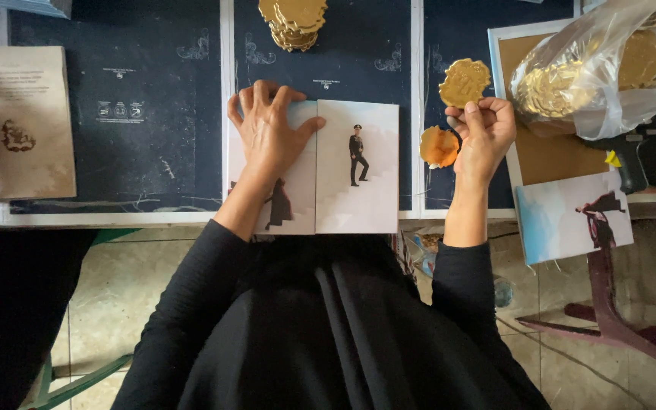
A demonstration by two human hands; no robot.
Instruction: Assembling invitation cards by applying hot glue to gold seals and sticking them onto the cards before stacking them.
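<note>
A white folded card [354, 171] with a small figure on stairs printed on it lies closed at the table's near edge. My left hand [269, 133] presses flat on its left flap, fingers spread. My right hand [484, 133] is to the right of the card and pinches a gold scalloped sticker [464, 81] between thumb and fingers. An orange-backed gold piece [439, 146] sits just left of that hand, partly behind it.
A stack of gold seals [291, 21] stands at the far middle. A clear plastic bag of gold seals [586, 72] rests on a brown board [552, 156] at right, with another printed card [571, 216] below. A beige card [17, 121] lies at left. Dark blue sheets [146, 114] cover the table.
</note>
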